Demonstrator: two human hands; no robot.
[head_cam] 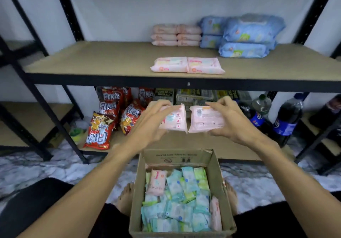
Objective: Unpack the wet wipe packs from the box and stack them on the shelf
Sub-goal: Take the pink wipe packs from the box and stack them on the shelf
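On the lower shelf at left, red snack bags (103, 125) stand and lean in a cluster. Next along, the left hand (151, 121) is raised, fingers curled round a pink wipe pack (174, 120) held printed face up. Just beside it, nearly edge to edge, the right hand (230, 121) grips a second pink pack (204, 119) with its barcode side showing. Both packs hang above the open cardboard box (136, 200), which sits between the person's bare feet and holds many teal and green packs plus a few pink ones. On the upper shelf (92, 62), two pink packs (187, 65) lie side by side near the front edge; pink stacks (176, 35) stand behind them, blue packs (247, 36) to the right. Dark soda bottles (287, 115) stand low at far right.
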